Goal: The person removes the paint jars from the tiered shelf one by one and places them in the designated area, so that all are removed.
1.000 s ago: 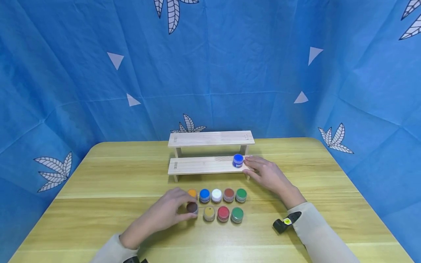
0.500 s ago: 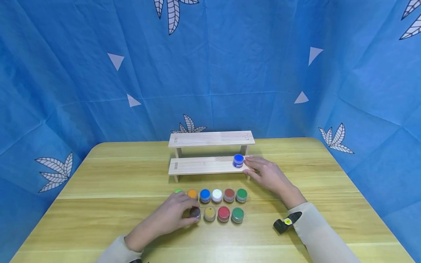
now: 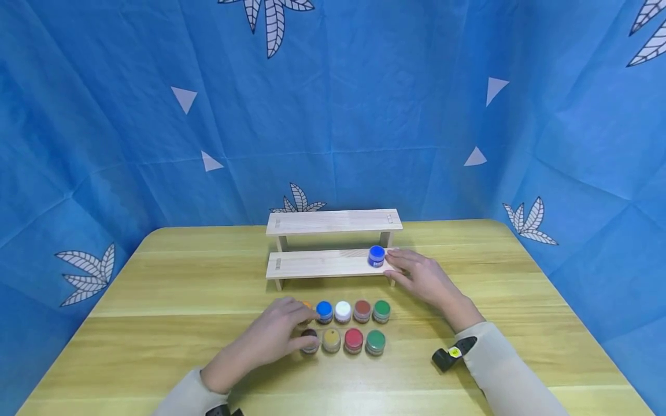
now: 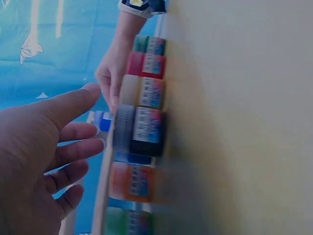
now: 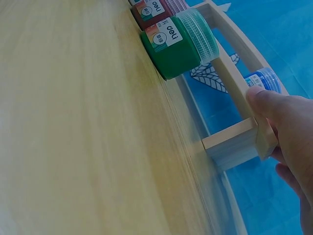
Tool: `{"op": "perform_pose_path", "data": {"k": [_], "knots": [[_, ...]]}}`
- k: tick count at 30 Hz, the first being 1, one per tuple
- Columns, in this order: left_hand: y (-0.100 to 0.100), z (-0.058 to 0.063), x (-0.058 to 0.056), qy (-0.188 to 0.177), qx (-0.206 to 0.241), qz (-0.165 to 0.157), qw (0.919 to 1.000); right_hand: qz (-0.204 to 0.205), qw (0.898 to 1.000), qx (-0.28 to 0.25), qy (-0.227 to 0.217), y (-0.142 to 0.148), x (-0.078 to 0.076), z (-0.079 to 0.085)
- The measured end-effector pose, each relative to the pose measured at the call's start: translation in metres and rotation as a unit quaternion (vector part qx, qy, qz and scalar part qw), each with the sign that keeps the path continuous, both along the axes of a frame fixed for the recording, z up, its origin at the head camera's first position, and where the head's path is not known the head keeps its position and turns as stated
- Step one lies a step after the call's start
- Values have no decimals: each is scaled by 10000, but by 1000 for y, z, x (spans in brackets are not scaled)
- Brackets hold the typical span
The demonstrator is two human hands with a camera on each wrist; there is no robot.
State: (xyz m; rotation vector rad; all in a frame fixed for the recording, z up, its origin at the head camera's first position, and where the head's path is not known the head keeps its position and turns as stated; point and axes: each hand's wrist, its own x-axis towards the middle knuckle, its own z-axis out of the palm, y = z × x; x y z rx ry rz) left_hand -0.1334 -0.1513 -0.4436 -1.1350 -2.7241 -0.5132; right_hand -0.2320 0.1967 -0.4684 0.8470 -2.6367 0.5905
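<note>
My left hand (image 3: 276, 332) is just above a dark brown paint jar (image 3: 310, 341) at the left end of the front row. In the left wrist view its fingers (image 4: 73, 149) are spread and apart from the dark jar (image 4: 142, 129). My right hand (image 3: 424, 274) holds the right end of the lower shelf of a two-step wooden rack (image 3: 317, 263), thumb (image 4: 115, 90) at the front edge, fingers toward the back. A blue paint jar (image 3: 376, 256) stands on that shelf, right beside its fingertips.
Yellow (image 3: 331, 341), red (image 3: 353, 341) and green (image 3: 375, 342) jars continue the front row. Behind them stand orange, blue (image 3: 324, 312), white (image 3: 343, 312), brown (image 3: 362, 311) and green (image 3: 381, 311) jars. The upper shelf (image 3: 333, 221) bears nothing. Blue cloth (image 3: 333, 115) hangs round the table.
My left hand has shifted the dark brown jar slightly right, into line with the front row, and its fingers have come off it. My right hand stays at the shelf.
</note>
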Motion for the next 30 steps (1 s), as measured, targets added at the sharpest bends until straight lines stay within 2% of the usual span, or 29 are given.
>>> {"op": "perform_pose_path", "data": {"k": [2, 10, 15, 21, 23, 30], "knots": [[4, 6, -5, 109, 40, -53, 9999, -14, 10000, -5, 8, 0, 0, -1], [19, 28, -28, 139, 6, 128, 9998, -12, 10000, 1, -33, 0, 2, -2], [28, 35, -43, 290, 170, 59, 9994, -10, 10000, 11, -53, 0, 2, -2], [42, 40, -58, 306, 147, 151, 9993, 3, 10000, 31, -22, 1, 2, -2], [48, 42, -63, 240, 107, 198, 9995, 3, 10000, 23, -7, 1, 2, -2], [69, 47, -79, -327, 46, 459, 9984, -10, 10000, 52, -23, 2, 2, -1]]}}
